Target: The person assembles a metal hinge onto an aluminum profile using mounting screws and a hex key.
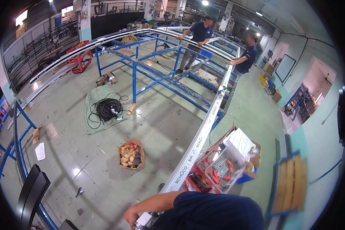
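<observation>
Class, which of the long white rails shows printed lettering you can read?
The right-hand rail, running from the forearm towards the rightmost person: "SCHÜCO" is legible along it, while no lettering can be read on the far rail.

- Nearest end of the long white profile (195,150): "SCHÜCO" in dark capitals, then a dash and "SPI".
- Further along the same profile: "SCHÜCO" again, its last letters fading out.
- Still further up it: a smaller "SCHÜCO - SPI", just legible.
- Framed board (285,68) on the right wall: marks too faint to read.
- White sheet (40,151) on the floor: any print too small to read.
</observation>
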The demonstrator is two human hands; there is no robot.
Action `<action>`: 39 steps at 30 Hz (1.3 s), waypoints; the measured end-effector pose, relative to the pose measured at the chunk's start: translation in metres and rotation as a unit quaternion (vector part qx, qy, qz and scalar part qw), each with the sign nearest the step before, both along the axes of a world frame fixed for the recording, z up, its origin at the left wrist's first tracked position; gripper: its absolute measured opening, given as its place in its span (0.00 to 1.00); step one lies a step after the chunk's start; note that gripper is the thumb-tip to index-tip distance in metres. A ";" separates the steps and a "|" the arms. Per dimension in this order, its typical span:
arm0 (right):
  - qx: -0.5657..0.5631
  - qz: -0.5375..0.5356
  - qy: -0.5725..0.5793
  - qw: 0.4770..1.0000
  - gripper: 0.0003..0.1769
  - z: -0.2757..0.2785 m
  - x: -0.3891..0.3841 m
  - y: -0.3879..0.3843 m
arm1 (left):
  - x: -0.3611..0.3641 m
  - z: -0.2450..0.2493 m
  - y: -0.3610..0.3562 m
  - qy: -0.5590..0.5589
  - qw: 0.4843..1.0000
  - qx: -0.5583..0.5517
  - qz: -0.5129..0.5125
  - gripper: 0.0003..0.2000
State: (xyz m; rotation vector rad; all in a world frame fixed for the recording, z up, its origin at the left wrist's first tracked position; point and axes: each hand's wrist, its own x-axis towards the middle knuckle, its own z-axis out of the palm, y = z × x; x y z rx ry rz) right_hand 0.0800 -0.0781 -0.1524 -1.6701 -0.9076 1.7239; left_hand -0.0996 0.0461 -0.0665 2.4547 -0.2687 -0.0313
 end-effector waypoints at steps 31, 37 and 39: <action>0.036 0.098 -0.114 0.988 0.19 -0.017 -0.005 0.007 | -0.016 -0.051 0.018 -0.112 0.992 0.018 -0.060 0.25; 0.020 -0.054 -0.102 0.993 0.22 -0.003 0.016 -0.015 | -0.007 -0.026 0.014 0.030 0.997 0.050 -0.044 0.27; 0.094 -0.178 -0.101 0.974 0.20 -0.009 0.028 -0.040 | -0.018 -0.054 0.026 -0.024 0.996 0.078 -0.040 0.27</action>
